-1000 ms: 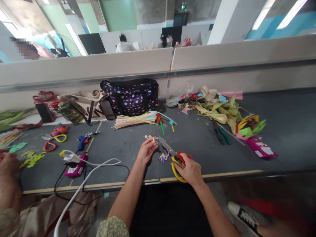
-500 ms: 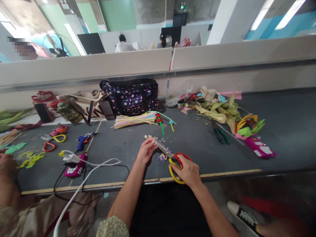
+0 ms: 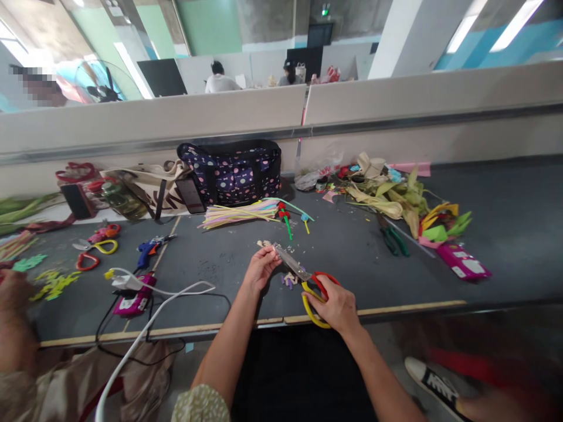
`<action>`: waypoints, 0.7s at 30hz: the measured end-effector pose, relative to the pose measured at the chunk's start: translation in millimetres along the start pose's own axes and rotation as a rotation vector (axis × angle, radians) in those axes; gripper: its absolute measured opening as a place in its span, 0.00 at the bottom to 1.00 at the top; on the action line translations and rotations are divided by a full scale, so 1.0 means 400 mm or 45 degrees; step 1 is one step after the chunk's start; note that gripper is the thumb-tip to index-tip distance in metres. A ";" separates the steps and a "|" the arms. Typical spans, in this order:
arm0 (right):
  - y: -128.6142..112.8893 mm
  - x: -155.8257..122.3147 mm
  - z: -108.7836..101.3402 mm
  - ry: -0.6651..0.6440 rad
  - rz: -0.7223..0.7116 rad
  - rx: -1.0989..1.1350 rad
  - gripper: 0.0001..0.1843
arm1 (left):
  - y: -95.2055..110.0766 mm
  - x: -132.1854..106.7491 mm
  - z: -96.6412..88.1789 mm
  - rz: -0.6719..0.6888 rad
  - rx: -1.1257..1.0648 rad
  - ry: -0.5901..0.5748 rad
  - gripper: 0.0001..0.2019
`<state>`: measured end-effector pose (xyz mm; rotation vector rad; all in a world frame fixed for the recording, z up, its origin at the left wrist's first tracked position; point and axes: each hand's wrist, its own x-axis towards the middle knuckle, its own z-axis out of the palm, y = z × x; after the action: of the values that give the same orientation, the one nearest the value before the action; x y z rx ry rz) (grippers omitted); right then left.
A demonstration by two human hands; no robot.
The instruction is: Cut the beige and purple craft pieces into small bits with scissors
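Note:
Scissors [image 3: 294, 264] with one red and one yellow handle loop are in my right hand [image 3: 338, 303], its fingers through the loops. Their blades point up and left, with the tips at the fingertips of my left hand [image 3: 263, 268]. That hand is closed in a pinch, and the small thing in it is too tiny to name. Short purple and beige cut pieces [image 3: 289, 280] lie on the grey table under the blades. More pale bits [image 3: 264, 242] are just beyond my left fingers.
Beyond my hands lie pastel strips [image 3: 241, 214], a red flower on a green stem [image 3: 284, 214] and a patterned bag [image 3: 237, 173]. Leftward are a blue glue gun [image 3: 147, 253], a white cable [image 3: 162, 299] and another person's hand [image 3: 13, 293]. Pliers [image 3: 393, 239] and dry husks [image 3: 396, 199] lie right.
The scissors have shifted very slightly, and their blades look closer together at my left fingertips. My left hand stays almost in place.

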<state>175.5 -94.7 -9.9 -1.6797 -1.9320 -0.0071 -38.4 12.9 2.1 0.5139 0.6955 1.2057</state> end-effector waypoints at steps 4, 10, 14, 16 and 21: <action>-0.003 0.002 0.000 -0.020 0.004 0.005 0.27 | 0.002 -0.003 0.004 0.007 0.001 0.002 0.13; -0.011 0.006 0.004 -0.040 0.000 0.007 0.26 | 0.003 -0.007 0.008 0.000 -0.001 0.002 0.14; -0.011 0.003 0.009 -0.028 -0.001 0.020 0.27 | 0.002 -0.007 0.007 -0.003 0.002 -0.005 0.14; -0.011 0.002 0.011 -0.024 -0.003 0.021 0.27 | 0.001 -0.007 0.007 -0.002 -0.003 -0.008 0.14; -0.009 0.004 0.015 -0.025 -0.008 0.028 0.26 | 0.001 -0.008 0.007 -0.004 -0.018 -0.014 0.13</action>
<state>169.7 -91.8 -13.0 -1.6652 -1.9447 0.0282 -37.3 9.9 4.9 0.5073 0.6782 1.2034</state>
